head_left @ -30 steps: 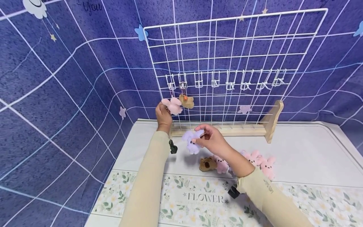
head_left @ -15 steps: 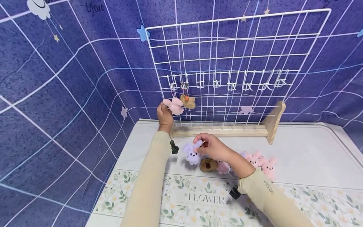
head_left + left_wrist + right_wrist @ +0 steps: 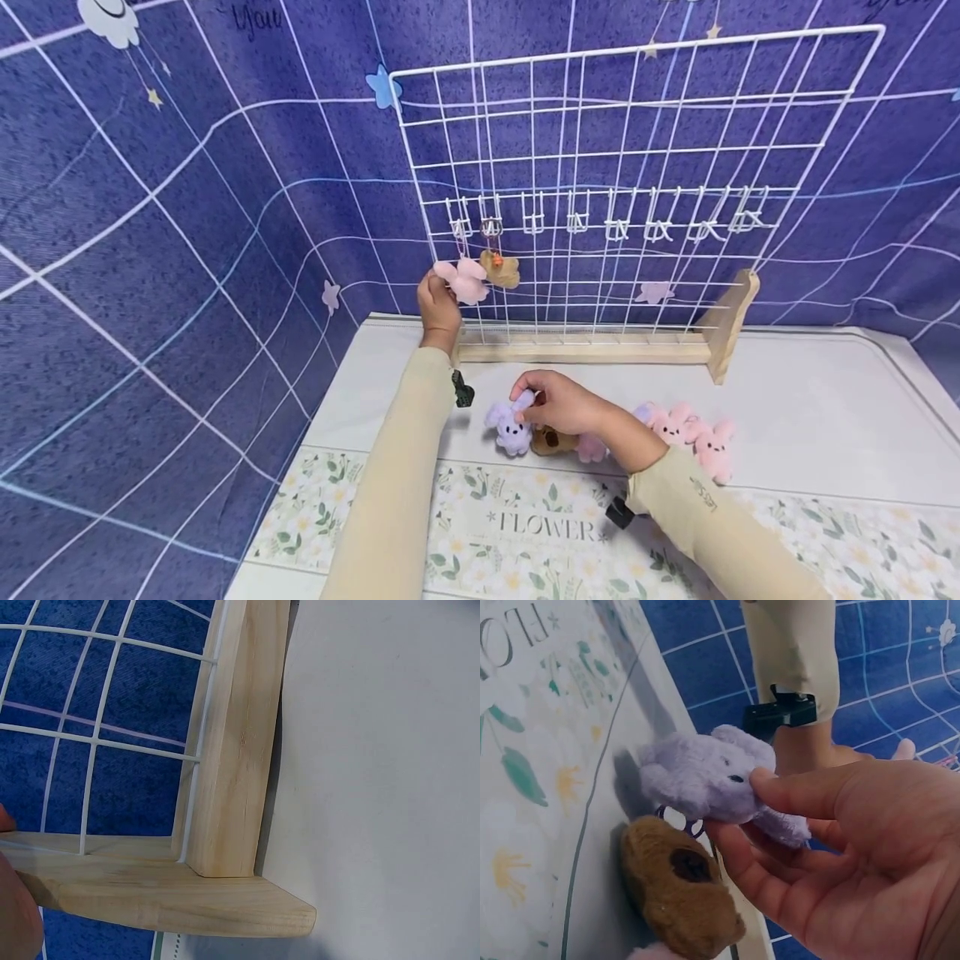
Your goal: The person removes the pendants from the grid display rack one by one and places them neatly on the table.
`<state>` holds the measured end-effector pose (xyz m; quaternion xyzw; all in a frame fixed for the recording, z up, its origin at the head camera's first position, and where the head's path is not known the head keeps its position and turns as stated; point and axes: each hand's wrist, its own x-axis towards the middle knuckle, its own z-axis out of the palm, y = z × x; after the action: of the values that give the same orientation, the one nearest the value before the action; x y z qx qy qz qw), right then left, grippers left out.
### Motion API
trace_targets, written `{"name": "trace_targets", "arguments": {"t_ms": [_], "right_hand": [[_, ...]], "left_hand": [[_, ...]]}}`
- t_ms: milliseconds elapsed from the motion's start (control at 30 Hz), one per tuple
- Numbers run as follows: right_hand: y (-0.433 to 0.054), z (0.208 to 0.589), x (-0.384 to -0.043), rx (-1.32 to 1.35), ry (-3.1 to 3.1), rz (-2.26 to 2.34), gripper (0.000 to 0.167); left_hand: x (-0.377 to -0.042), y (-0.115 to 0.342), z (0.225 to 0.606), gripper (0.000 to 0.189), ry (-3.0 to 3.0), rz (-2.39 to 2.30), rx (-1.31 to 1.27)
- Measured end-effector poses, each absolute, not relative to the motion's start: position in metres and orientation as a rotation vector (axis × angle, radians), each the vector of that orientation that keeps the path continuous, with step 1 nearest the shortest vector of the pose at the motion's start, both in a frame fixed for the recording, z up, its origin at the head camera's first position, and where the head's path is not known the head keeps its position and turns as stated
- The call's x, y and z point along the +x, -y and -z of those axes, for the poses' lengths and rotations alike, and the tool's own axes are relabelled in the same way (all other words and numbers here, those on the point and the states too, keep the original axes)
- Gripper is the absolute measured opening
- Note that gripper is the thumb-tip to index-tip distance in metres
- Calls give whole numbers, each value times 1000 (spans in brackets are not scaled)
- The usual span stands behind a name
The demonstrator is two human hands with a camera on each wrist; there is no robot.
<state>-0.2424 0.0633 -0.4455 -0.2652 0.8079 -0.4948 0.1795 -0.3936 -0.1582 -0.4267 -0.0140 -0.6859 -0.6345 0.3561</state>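
My right hand [image 3: 566, 404] pinches a lilac plush bunny [image 3: 513, 433] by its ear, low over the white tabletop. In the right wrist view the thumb lies by the bunny's face [image 3: 736, 778], with the fingers behind. Close beside it lies a brown plush bear [image 3: 682, 881], partly covered by the hand in the head view. My left hand [image 3: 440, 308] grips the wooden side support [image 3: 172, 904] of the white wire grid rack [image 3: 637, 150]; only bits of the hand show in the left wrist view. A pink plush bunny [image 3: 467, 282] hangs in front of its fingertips.
A brown plush keychain [image 3: 500, 269] hangs beside the hanging bunny. Several bare white hooks [image 3: 617, 229] run rightward along the grid. More plush bunnies [image 3: 712, 450] lie in a row right of the bear, partly behind my right forearm. A wooden foot [image 3: 727, 325] holds the rack's right end.
My right hand has lowered the lilac bunny from before the rack's base to near the tabletop, beside the brown bear. The left hand keeps its grip on the rack.
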Motion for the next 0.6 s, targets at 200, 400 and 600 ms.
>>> {"name": "trace_targets", "arguments": {"t_ms": [200, 400, 600], "right_hand": [[-65, 453, -247, -818, -2354, 1288, 17], [-66, 454, -248, -779, -2423, 1217, 14], [-63, 455, -251, -727, -2496, 1121, 18]], "left_hand": [[-393, 156, 425, 33, 1777, 1630, -37], [-394, 156, 426, 33, 1779, 1630, -59], [-396, 158, 427, 34, 1761, 1646, -54]]}}
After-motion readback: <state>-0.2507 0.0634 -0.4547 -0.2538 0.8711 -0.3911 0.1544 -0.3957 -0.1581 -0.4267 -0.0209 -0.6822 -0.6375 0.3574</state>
